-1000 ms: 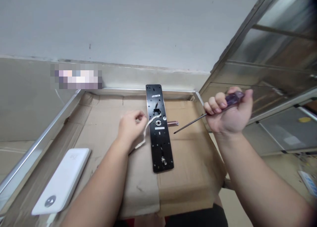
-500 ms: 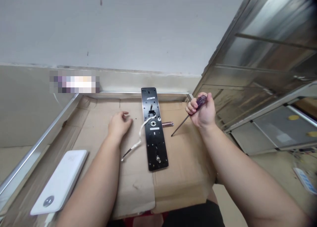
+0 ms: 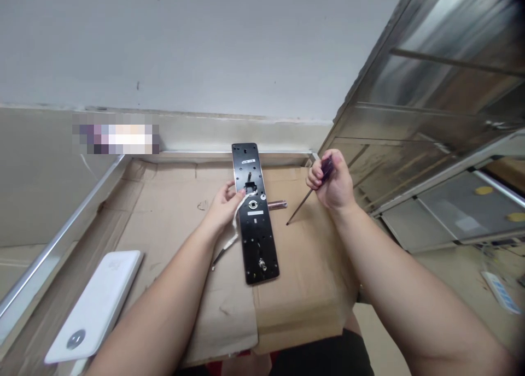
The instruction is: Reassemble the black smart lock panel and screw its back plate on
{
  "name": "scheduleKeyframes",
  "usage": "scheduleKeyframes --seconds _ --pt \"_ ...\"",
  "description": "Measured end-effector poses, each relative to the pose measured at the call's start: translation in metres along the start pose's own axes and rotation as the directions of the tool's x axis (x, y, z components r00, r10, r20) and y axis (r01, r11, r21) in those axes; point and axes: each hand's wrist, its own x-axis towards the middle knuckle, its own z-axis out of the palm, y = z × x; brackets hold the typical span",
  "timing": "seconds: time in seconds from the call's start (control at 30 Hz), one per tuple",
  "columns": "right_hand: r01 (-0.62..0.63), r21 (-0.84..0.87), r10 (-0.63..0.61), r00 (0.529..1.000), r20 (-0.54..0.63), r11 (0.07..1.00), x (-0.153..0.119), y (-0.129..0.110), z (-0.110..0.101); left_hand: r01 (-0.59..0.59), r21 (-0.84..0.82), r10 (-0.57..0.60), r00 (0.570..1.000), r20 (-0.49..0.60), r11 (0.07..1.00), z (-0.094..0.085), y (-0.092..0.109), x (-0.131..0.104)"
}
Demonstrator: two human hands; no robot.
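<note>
A long black door lock panel [image 3: 259, 231] lies with its back side up on the cardboard, showing screw holes, labels and a square spindle hole. A copper-coloured lever handle [image 3: 278, 204] sticks out from under its right side. My left hand [image 3: 223, 205] grips the panel's left edge, thumb on top; its other fingers are partly hidden. A white cable [image 3: 232, 240] runs from the panel past this hand to a dark end. My right hand [image 3: 334, 183] is closed around the purple handle of a screwdriver [image 3: 300, 205], its tip pointing down-left, right of the panel.
Brown cardboard [image 3: 303, 294] covers the table, with a metal rail [image 3: 61, 228] along the left and back. A white slab-shaped device [image 3: 96, 305] with a round grey spot lies at the left. A wall rises behind, and a metal-faced cabinet [image 3: 443, 92] stands at the right.
My left hand has moved right from the cardboard and taken hold of the panel's left edge. The cable's loose end has shifted slightly right. My right hand has tilted the screwdriver a little.
</note>
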Motion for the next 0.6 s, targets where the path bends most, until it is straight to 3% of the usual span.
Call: scheduleKeyframes --seconds 0.37,0.6 --pt "0.014 -0.052 -0.009 0.996 0.087 0.999 -0.005 -0.005 0.005 0.077 0.094 -0.099 0.962 0.253 0.993 0.008 0.009 -0.02" --pt "0.0 -0.075 0.002 1.0 0.025 0.997 -0.008 -0.022 0.007 0.085 0.118 -0.115 0.953 0.281 0.989 0.008 0.007 -0.02"
